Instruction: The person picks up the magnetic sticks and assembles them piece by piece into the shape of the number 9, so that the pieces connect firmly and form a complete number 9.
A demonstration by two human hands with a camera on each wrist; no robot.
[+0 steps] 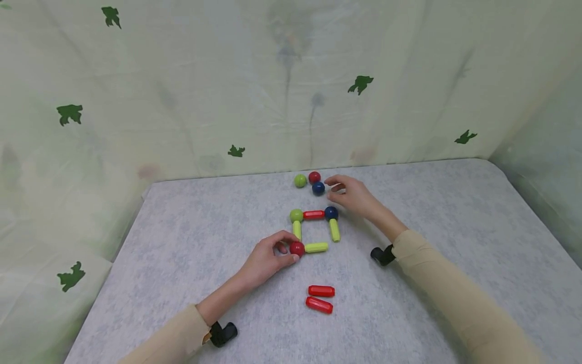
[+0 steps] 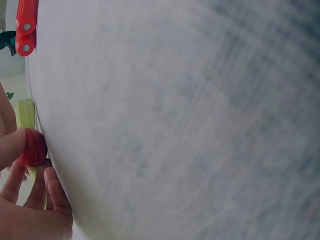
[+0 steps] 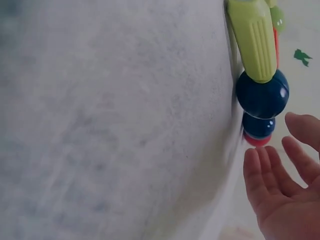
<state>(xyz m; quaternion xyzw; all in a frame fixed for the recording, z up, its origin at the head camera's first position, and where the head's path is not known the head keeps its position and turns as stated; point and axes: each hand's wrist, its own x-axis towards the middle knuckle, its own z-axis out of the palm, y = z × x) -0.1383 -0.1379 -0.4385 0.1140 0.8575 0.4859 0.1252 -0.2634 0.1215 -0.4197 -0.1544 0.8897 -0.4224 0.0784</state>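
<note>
My left hand [image 1: 265, 259] pinches a red ball [image 1: 297, 248] between thumb and fingers at the near left corner of a partly joined frame. From that ball a yellow-green rod [image 1: 316, 247] points right; another yellow-green rod [image 1: 297, 229] runs back to a green ball [image 1: 296, 215]. A red rod [image 1: 313, 215] links the green ball to a dark blue ball [image 1: 331, 213], from which a third yellow-green rod [image 1: 335, 230] extends toward me. Beside a loose dark blue ball [image 1: 318, 188], my right hand [image 1: 356, 196] holds nothing, its fingers loosely bent and apart from the ball.
A loose green ball [image 1: 300, 180] and a loose red ball [image 1: 314, 177] lie by the loose blue one near the table's back edge. Two red rods [image 1: 321, 291] lie nearer me. A pale curtain [image 1: 204, 101] with green bird-like shapes hangs behind the grey table [image 1: 191, 227].
</note>
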